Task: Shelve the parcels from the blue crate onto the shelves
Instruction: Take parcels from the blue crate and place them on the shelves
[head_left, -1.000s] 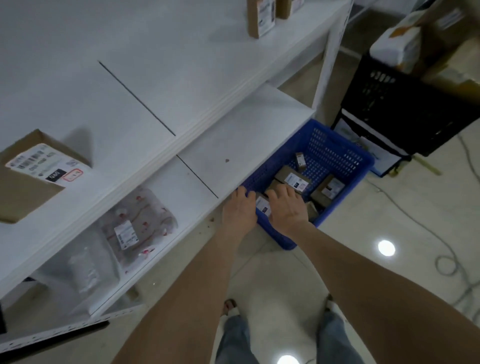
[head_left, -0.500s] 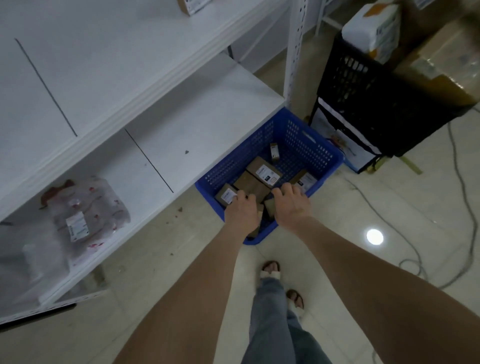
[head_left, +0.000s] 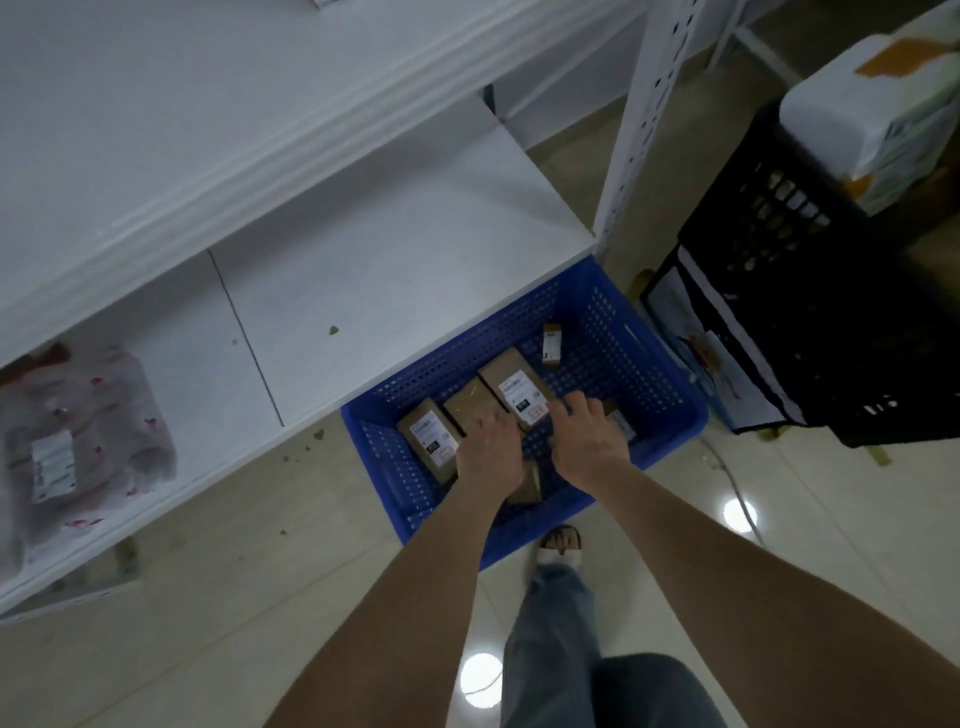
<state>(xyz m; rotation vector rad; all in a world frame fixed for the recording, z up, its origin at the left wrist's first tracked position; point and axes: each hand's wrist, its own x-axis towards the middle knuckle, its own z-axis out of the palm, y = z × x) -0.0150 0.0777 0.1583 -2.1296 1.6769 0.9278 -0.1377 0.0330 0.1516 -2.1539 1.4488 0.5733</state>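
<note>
Crate: the blue perforated plastic crate (head_left: 654, 384) sits on the floor at 5 o'clock of the white lower shelf board (head_left: 389, 270), with its far edge under the board.
Parcels: brown cardboard boxes lie inside. A white-labelled box (head_left: 514, 387) is at centre, a plain brown box (head_left: 467, 402) at its 8 o'clock, and a small carton (head_left: 551, 344) at 1 o'clock.
Left hand (head_left: 491, 452): palm down on the plain brown box, fingers bent. I cannot tell whether it grips or only touches.
Right hand (head_left: 587, 441): fingers spread, tips at the white-labelled box's 4 o'clock corner. I cannot tell whether it has a hold.
Risk, packing: the boxes touch, so lifting one could drag a neighbour up and drop it.
Risk, overhang: the board juts over the crate at 11 o'clock, so a rising box or knuckle could strike it.
</note>
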